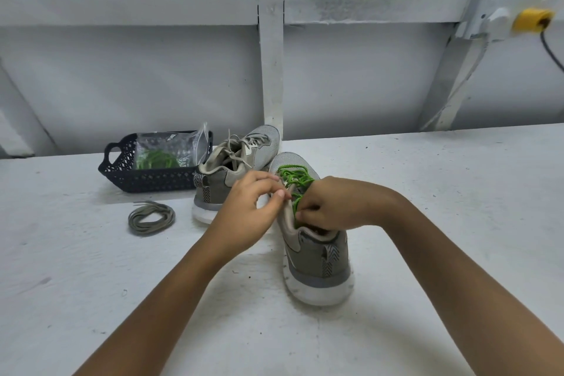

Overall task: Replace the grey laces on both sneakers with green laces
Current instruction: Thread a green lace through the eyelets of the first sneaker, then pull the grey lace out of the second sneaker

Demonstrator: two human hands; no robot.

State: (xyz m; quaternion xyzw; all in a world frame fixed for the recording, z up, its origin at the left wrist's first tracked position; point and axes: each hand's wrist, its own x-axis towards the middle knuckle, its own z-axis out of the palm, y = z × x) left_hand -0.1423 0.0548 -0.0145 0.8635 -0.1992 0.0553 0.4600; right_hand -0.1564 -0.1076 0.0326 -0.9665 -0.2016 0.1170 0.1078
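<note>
Two grey sneakers stand on the white table. The near sneaker (317,256) carries a green lace (294,175) threaded through its eyelets. My right hand (331,207) sits over its tongue, fingers curled and pinching the green lace. My left hand (253,203) pinches the sneaker's collar edge at the left side. The far sneaker (235,168) still wears its grey laces (236,148). A removed grey lace (151,218) lies coiled on the table to the left.
A dark woven basket (122,174) at the back left holds a clear plastic bag (171,146) with another green lace (157,159) inside. A white panelled wall stands behind the table. A yellow socket (532,20) with a black cable is at the upper right.
</note>
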